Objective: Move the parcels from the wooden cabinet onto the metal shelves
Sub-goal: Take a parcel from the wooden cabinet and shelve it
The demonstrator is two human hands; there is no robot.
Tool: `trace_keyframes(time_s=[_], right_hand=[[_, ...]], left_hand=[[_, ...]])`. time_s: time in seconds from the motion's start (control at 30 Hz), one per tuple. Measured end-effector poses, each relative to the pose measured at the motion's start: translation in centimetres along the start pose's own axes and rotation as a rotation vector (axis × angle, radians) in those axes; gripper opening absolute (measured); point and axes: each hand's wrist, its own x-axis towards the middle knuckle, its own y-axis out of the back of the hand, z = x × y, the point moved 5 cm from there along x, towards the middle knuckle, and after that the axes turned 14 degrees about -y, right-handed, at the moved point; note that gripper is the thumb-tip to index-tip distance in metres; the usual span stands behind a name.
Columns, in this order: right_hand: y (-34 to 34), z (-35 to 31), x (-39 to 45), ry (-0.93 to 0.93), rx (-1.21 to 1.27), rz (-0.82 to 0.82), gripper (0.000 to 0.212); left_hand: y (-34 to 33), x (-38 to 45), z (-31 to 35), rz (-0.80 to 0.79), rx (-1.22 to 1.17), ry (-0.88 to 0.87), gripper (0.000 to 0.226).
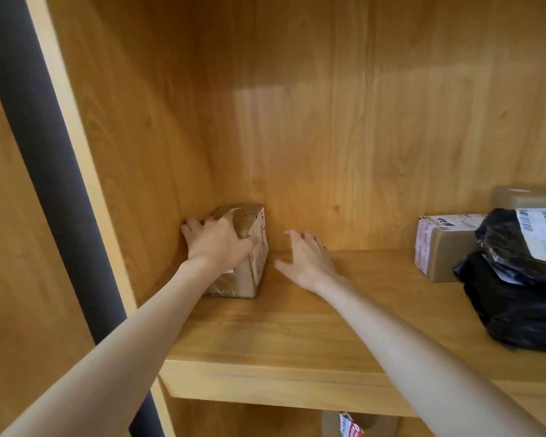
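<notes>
- The left hand (216, 239) lies on top of a small box (246, 253), fingers curled over its far left edge and thumb hooked over the near right edge, gripping it.
- The right hand (308, 258) is open, fingers spread and straight, hovering just right of the box with the thumb pointing toward it; I cannot tell whether it touches the shelf.
- Both bare forearms reach in from the bottom of the view.
- The box is brown cardboard wrapped in clear tape, with a label on its right side. It sits on a shelf (297, 335) of the wooden cabinet (328, 121), pushed into the back left corner against the side wall.
- Well to the right on the same shelf stands a second box (438, 247) with printed tape on its end.
- Just beside it, touching, is a black bag (514, 298) with a white label, at the right edge of the view.
- Behind the bag, part of another box (527, 197) shows.
- On the shelf below, the top of one more parcel (350, 427) with a red and white label is partly visible.
- A dark post (51, 171) runs diagonally down the left, outside the cabinet.
</notes>
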Motion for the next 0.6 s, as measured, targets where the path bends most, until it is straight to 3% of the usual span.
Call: trace_keyframes(time_s=[0.23, 0.33, 0.43, 0.53, 0.6], right_hand=[[0.7, 2.0, 0.8, -0.188, 0.334, -0.138, 0.066], [1.9, 2.7, 0.5, -0.232, 0.453, -0.164, 0.070], [3.3, 3.3, 0.0, -0.296, 0.668, -0.238, 0.083], [4.3, 3.0, -1.2, -0.352, 0.861, -0.355, 0.101], [4.9, 2.5, -2.1, -0.352, 0.951, -0.430, 0.107]], left_hand=[[-0.7, 0.3, -0.4, 0.109, -0.363, 0.073, 0.058], [0.2, -0.2, -0.7, 0.219, -0.764, 0.160, 0.060], [1.4, -0.9, -0.1, 0.361, -1.051, 0.207, 0.037], [2.1, -1.9, 1.0, 0.493, -1.272, 0.263, 0.040], [2.2, -2.7, 2.1, 0.568, -1.410, 0.279, 0.029]])
